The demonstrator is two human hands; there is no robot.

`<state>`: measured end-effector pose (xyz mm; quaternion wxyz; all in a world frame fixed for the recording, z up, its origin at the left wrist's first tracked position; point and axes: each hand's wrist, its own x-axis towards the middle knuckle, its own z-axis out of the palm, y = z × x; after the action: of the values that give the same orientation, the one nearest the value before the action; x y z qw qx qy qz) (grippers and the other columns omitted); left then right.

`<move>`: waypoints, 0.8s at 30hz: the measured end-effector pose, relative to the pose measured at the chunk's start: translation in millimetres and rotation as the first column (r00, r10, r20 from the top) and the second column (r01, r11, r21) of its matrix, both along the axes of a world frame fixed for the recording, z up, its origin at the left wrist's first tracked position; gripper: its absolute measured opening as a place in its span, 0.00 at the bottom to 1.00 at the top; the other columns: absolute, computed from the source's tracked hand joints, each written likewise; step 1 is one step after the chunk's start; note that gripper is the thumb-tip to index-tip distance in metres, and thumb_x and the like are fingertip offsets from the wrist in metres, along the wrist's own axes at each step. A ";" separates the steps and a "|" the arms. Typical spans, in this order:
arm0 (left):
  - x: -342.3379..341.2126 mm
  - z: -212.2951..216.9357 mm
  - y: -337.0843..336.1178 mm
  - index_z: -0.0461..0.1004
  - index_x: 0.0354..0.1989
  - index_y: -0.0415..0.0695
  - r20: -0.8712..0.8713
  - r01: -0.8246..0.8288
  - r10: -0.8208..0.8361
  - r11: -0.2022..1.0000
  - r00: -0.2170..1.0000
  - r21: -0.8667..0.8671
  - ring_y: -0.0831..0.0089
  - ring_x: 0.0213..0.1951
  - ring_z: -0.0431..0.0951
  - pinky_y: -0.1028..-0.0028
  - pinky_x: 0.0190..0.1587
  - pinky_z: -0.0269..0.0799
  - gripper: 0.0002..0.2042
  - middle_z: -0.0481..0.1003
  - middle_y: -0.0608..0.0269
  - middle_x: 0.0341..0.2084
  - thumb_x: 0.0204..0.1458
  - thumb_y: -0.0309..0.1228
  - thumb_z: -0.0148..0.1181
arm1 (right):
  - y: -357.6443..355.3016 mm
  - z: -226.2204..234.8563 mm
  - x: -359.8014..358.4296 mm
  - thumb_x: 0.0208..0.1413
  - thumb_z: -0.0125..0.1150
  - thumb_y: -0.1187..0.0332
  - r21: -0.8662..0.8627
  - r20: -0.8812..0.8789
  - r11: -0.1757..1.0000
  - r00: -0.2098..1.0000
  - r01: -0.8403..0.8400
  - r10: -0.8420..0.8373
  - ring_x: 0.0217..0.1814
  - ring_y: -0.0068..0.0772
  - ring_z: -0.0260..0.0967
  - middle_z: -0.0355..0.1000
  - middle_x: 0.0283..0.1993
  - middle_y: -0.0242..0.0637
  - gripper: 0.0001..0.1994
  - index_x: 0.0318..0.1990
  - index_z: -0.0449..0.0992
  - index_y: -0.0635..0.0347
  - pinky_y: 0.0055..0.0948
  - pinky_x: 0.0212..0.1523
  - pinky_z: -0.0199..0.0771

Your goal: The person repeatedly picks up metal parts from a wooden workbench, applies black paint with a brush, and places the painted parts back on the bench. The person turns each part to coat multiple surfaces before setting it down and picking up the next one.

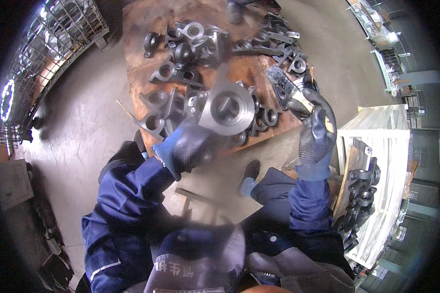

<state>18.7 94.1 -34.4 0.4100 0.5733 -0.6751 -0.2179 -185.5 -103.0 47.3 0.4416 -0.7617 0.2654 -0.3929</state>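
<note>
My left hand (188, 146), in a blue and black work glove, is closed on a grey metal bearing housing (244, 111), a flat-based part with a large round bore. It is held up above the near edge of the table (137, 56), slightly blurred. To the right, my gloved right hand (318, 129) grips the pale handle of a paintbrush (300, 96). The brush's grey bristles point up and left, apart from the held housing. Beneath and beyond both hands, several similar housings (165, 72) lie on the rusty brown tabletop.
More metal parts (278, 36) are heaped at the table's far right. A pale open crate (401, 161) with dark metal parts (364, 195) stands at the right. A wire cage (63, 53) is at the upper left. A thin stick (126, 109) juts past the table's left edge.
</note>
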 end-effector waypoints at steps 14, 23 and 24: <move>-29.3 -34.3 6.7 0.72 0.50 0.37 -0.948 0.549 -0.131 0.834 0.290 0.053 0.78 0.33 0.77 0.78 0.33 0.75 0.14 0.77 0.63 0.36 0.64 0.33 0.49 | -0.4 -17.3 13.7 0.63 0.55 0.63 0.329 0.189 0.944 0.982 -0.035 -0.030 0.48 0.37 0.75 0.72 0.52 0.45 0.19 0.55 0.70 0.69 0.34 0.51 0.76; -31.6 -40.1 -9.9 0.73 0.52 0.39 -0.798 0.495 -0.200 0.858 0.568 0.137 0.67 0.37 0.80 0.71 0.38 0.76 0.15 0.79 0.56 0.38 0.59 0.31 0.55 | -27.0 -45.7 5.4 0.62 0.57 0.63 0.269 0.207 0.963 0.975 0.021 -0.080 0.48 0.32 0.74 0.73 0.51 0.40 0.17 0.54 0.73 0.65 0.31 0.52 0.73; -28.9 -39.5 -12.6 0.73 0.51 0.39 -0.212 0.273 -0.260 0.961 0.942 0.033 0.62 0.37 0.81 0.69 0.38 0.76 0.15 0.79 0.54 0.38 0.57 0.31 0.57 | -32.1 -48.4 4.1 0.62 0.57 0.63 0.263 0.233 0.965 0.970 0.005 -0.068 0.48 0.31 0.74 0.74 0.51 0.40 0.17 0.54 0.73 0.65 0.30 0.52 0.72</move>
<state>-10.2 81.6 -73.9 0.4261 0.4636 -0.6934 -0.3503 -181.3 -135.1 -1.1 0.5594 -0.6388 0.2734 -0.4519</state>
